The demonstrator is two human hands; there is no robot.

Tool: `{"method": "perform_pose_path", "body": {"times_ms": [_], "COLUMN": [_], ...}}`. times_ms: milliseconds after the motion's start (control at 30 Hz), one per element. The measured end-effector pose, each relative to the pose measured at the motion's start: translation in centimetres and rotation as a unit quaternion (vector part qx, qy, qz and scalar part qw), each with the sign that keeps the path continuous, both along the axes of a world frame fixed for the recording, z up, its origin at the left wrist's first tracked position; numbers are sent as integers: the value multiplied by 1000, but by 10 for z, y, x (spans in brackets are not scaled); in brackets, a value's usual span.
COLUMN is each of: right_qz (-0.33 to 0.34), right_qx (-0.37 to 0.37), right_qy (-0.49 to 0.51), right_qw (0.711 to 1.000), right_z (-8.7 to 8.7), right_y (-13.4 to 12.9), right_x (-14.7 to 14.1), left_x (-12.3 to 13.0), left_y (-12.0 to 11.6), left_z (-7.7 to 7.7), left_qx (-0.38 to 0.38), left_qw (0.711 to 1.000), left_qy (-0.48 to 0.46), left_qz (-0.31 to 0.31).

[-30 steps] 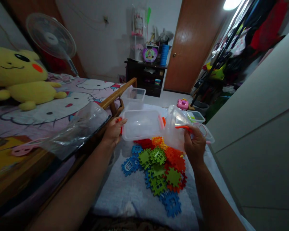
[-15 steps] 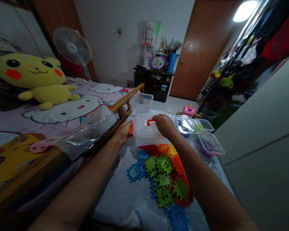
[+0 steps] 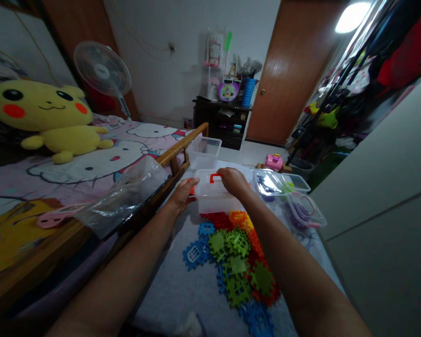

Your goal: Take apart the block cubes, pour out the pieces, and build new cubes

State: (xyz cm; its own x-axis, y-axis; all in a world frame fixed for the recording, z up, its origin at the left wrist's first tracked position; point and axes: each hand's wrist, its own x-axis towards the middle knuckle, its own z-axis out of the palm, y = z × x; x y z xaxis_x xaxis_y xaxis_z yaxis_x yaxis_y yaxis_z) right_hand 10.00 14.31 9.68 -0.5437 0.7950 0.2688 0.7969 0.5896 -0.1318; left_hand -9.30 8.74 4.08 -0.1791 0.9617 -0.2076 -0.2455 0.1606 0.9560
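Observation:
A clear plastic storage box (image 3: 217, 204) with a lid (image 3: 204, 180) and an orange handle (image 3: 215, 176) is in front of me, just beyond a pile of toy pieces. My right hand (image 3: 233, 181) has its fingers closed at the right end of that handle. On the box's left side, my left hand (image 3: 183, 194) grips the edge by an orange latch (image 3: 192, 190), its thumb by the lid's rim. Nearer to me lie gear-edged plastic building pieces: green ones (image 3: 237, 266), blue ones (image 3: 196, 252), red ones (image 3: 217, 220) and orange ones (image 3: 238, 217). My right forearm hides some of them.
Open clear containers (image 3: 307, 210) with purple pieces stand at the right. Behind the box is another clear bin (image 3: 205, 152). A wooden bed rail (image 3: 177, 152) runs along the left, with a plastic bag (image 3: 126, 196) over it. A white cabinet (image 3: 379, 196) borders the right.
The box has tipped so that more of its front wall and less of its lid top shows. My left thumb has come up by the lid's edge. The view has shifted slightly.

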Motion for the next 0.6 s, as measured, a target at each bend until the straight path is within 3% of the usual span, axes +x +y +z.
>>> {"method": "perform_pose_path", "body": {"times_ms": [200, 367, 500, 600], "right_qz": [7, 22, -121, -226], "right_qx": [-27, -20, -6, -98], "right_qy": [6, 176, 328, 427], "right_qw": [1000, 984, 937, 870], "right_z": [-4, -6, -24, -47], "right_y": [9, 8, 7, 3], "right_x": [-2, 27, 67, 84], "left_x": [4, 7, 12, 18], "left_y": [-6, -5, -8, -12], "left_z": [8, 13, 14, 13], "left_qx": [-17, -16, -12, -2], "left_qw": [999, 997, 994, 994], "left_qy": [48, 68, 66, 57], "left_qz": [-2, 34, 87, 95]}}
